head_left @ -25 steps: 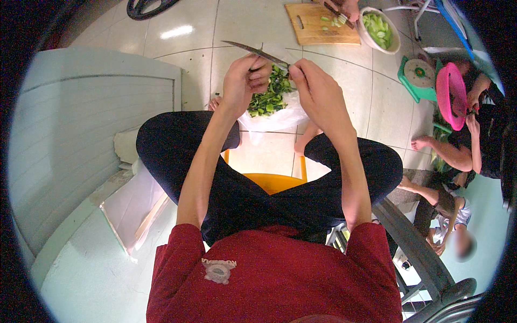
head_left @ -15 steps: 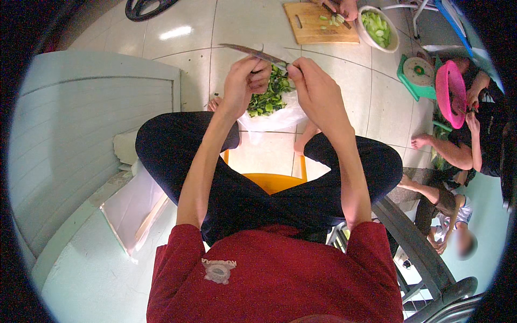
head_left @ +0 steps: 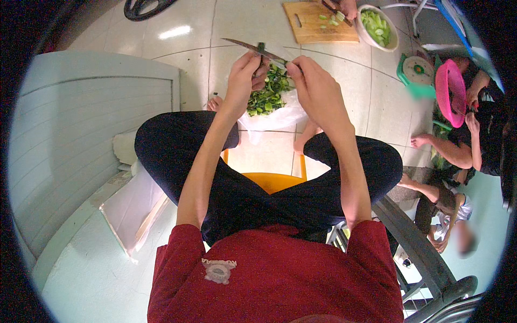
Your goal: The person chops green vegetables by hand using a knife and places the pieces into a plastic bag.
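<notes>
My right hand point(head_left: 319, 86) is closed round the handle of a knife point(head_left: 239, 44), whose long blade points left across the top of my left hand. Pinched in my left hand point(head_left: 242, 78) is a short dark green vegetable piece point(head_left: 261, 47) that sticks up at the blade; its lower part is hidden by my fingers. Beneath both hands, chopped dark green vegetable pieces point(head_left: 267, 99) lie heaped in a clear plastic bag point(head_left: 280, 119) on the floor between my feet.
Ahead right are a wooden chopping board point(head_left: 320, 29) with a co-worker's hand and a white bowl point(head_left: 392, 40) of pale green slices. A green scale point(head_left: 417, 70) and a pink basket point(head_left: 451, 91) stand near another seated person. A yellow stool point(head_left: 269, 182) shows between my legs.
The green piece now stands taller above my left fingers, and the knife tip has shifted slightly up and right. The co-worker's hand at the chopping board has moved a little.
</notes>
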